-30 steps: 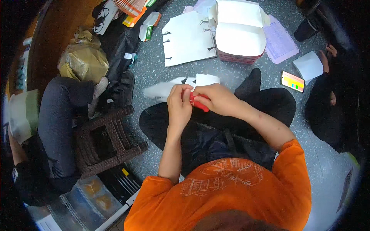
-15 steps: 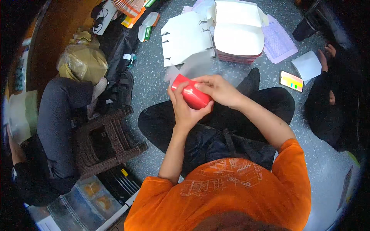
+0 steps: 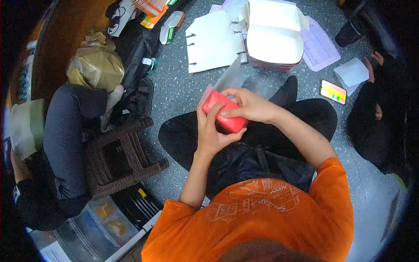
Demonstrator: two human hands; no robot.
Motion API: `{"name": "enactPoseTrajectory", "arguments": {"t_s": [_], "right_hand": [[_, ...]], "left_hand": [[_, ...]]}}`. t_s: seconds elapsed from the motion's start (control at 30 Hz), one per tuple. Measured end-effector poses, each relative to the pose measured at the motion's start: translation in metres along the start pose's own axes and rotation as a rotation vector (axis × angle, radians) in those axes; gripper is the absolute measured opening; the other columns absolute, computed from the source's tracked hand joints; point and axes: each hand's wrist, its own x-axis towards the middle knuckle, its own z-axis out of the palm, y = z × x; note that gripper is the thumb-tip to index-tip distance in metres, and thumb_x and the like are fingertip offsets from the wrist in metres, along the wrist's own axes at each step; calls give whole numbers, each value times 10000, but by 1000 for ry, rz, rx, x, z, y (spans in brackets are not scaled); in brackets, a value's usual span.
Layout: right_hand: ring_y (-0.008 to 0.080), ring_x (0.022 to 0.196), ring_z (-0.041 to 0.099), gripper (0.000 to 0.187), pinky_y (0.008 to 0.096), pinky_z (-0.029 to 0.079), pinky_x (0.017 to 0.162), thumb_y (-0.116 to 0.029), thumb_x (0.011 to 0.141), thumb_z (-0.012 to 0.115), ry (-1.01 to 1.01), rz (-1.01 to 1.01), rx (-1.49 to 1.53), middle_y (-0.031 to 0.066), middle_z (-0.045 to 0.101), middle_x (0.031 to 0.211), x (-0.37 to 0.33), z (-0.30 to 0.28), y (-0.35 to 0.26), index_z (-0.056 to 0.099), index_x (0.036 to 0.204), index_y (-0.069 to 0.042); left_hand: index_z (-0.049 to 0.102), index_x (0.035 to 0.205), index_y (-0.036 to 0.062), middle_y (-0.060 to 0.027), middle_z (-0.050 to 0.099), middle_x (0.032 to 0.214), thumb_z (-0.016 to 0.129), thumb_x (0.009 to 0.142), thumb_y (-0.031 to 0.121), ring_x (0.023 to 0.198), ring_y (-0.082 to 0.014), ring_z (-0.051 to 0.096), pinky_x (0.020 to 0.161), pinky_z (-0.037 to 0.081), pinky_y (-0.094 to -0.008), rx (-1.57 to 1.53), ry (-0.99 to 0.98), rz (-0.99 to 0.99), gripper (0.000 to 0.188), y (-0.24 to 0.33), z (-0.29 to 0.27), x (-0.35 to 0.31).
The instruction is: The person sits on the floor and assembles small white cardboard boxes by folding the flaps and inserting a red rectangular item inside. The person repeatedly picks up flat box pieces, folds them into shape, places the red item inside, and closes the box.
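Note:
Both hands hold a red paper box (image 3: pixel 236 124) above my crossed legs. My left hand (image 3: pixel 210 133) cups it from the left and below, with fingers over its front and the thumb along its lower edge. From the right, my right hand (image 3: pixel 253 106) grips it, the thumb pressed on the red face and the fingers behind its far edge. A pale, blurred flap (image 3: pixel 228 77) sticks out from its far side. Beyond my hands, a flat white card sheet (image 3: pixel 214 41) with slotted edges lies on the floor.
A stack of white-lined cartons (image 3: pixel 275 43) stands beside the sheet, with printed lilac paper (image 3: pixel 321 46) next to it. A lit phone (image 3: pixel 333 92) lies to the right near another person's hand (image 3: pixel 378 58). At left are a brown stool (image 3: pixel 122 157), a seated person's leg (image 3: pixel 70 135) and a wrapped bundle (image 3: pixel 97 65).
The red box has turned in my hands and shifted slightly right and nearer. My right thumb lies further down its face, and the pale flap has swung to a steeper slant.

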Motion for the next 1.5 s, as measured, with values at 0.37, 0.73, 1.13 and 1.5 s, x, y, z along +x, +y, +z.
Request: {"name": "enactPoseTrajectory", "arguments": {"t_s": [0.37, 0.73, 1.13, 1.5], "right_hand": [[135, 827, 623, 620, 284, 509, 705, -553, 970, 639, 141, 185, -48, 92, 691, 1017, -6, -19, -28, 678, 1177, 30], [160, 887, 677, 304, 357, 556, 805, -191, 872, 819, 113, -67, -309, 103, 738, 959, -9, -13, -19, 713, 1078, 5], [203, 949, 710, 411, 353, 554, 864, -269, 979, 694, 322, -24, -589, 146, 754, 1010, -6, -39, -15, 680, 1204, 75], [159, 771, 713, 290, 298, 575, 655, -80, 887, 739, 448, -98, -199, 118, 724, 909, -5, -23, -20, 620, 1122, 42]], "left_hand": [[626, 1209, 71, -316, 288, 1561, 976, 507, 208, 1428, -528, 380, 1148, 417, -539, 19, -313, 65, 797, 22, -16, -1], [537, 1203, 125, -278, 305, 1531, 990, 527, 261, 1443, -479, 337, 1146, 375, -546, -213, -367, 69, 824, 21, -43, -3], [326, 1258, 127, -127, 378, 1339, 925, 628, 444, 1279, -286, 416, 1150, 336, -474, -650, 387, -147, 925, -8, -45, -14], [312, 1570, 169, -168, 350, 1586, 884, 795, 347, 1439, -340, 420, 1197, 346, -509, -648, 188, -421, 980, -38, -76, -19]]}}
